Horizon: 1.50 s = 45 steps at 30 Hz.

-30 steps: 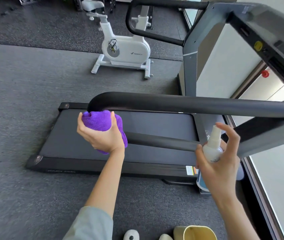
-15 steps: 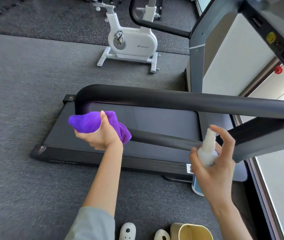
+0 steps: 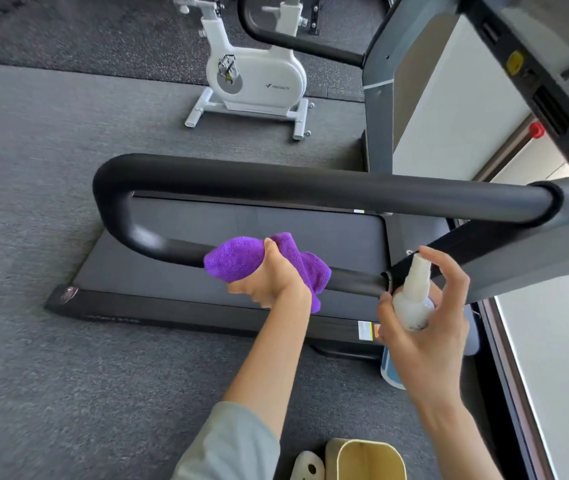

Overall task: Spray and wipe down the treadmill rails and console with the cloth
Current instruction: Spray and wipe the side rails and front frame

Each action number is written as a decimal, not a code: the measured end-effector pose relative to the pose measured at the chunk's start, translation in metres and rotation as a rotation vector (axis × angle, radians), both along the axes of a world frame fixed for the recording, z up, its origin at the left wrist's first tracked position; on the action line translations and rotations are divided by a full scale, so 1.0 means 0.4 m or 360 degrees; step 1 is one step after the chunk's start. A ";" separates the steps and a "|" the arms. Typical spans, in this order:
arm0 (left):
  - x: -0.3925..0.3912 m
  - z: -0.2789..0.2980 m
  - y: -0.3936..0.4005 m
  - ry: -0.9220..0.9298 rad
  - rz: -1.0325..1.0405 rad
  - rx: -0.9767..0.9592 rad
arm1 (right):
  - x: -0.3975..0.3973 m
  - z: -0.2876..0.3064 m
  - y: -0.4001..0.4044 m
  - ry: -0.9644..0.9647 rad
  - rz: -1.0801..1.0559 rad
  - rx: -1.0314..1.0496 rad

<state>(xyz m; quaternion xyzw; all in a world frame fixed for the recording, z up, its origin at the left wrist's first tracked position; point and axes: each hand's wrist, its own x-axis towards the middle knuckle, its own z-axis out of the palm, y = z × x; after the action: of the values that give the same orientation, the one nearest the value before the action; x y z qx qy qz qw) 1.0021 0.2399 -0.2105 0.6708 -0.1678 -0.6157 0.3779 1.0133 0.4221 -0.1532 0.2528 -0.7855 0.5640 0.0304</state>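
Gripping a bunched purple cloth [image 3: 241, 259] around the treadmill's lower rail [image 3: 352, 282], the left hand [image 3: 272, 278] sits midway along it. Just beyond the cloth, at the rail's joint end, the right hand [image 3: 425, 327] clasps a white spray bottle [image 3: 412, 299], forefinger raised over the nozzle. Spraying from here could likely wet the left hand or the belt [image 3: 258, 230] beneath the rail, leaving it slippery.

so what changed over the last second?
The left hand slid the purple cloth from the rail's curved end along the lower rail toward the upright. Its grip on the cloth is unchanged. The right hand holds the spray bottle as before.
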 end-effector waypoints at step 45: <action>-0.002 0.531 0.344 0.0647 -0.1635 -0.1142 | -0.126 0.315 0.307 0.0519 -0.0373 -0.0217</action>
<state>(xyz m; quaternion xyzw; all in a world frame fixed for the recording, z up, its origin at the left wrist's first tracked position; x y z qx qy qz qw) 1.0013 0.3777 0.0020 0.2083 -0.5868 -0.7379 0.2604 0.9630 0.5448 -0.0274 0.2450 -0.7542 0.5601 0.2395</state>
